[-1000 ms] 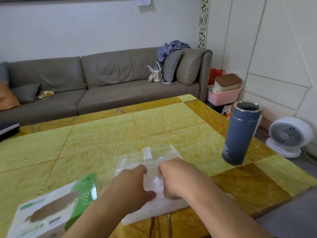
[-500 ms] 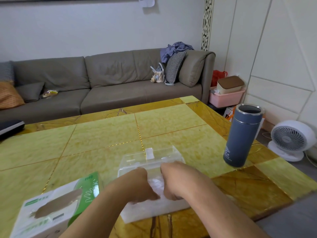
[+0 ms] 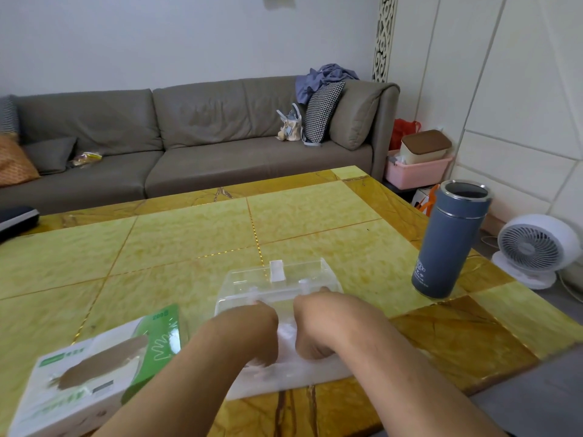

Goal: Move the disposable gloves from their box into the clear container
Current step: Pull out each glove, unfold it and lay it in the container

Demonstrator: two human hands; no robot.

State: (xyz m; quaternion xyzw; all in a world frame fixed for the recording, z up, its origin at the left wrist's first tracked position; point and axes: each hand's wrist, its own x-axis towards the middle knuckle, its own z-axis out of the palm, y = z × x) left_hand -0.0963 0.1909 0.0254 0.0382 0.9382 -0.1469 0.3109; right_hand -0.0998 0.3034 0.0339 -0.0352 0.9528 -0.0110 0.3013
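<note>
The clear container (image 3: 277, 279) sits on the yellow table near its front edge, its hinged lid standing open at the far side. A stack of pale disposable gloves (image 3: 285, 335) lies inside it. My left hand (image 3: 249, 332) and my right hand (image 3: 318, 326) reach down into the container side by side, knuckles up, fingers curled onto the gloves and mostly hidden. The white and green glove box (image 3: 94, 370) lies to the left of the container, its oval opening facing up.
A grey-blue open flask (image 3: 448, 238) stands to the right of the container. The table (image 3: 189, 241) ends just right of the flask and right in front of me. A black object (image 3: 15, 216) rests at the far left. A sofa (image 3: 189, 143) stands behind, and a white fan (image 3: 536, 247) on the floor at the right.
Both hands have pushed deeper into the container, pressing the gloves down. The camera has drifted slightly; the glove box and flask have not moved.
</note>
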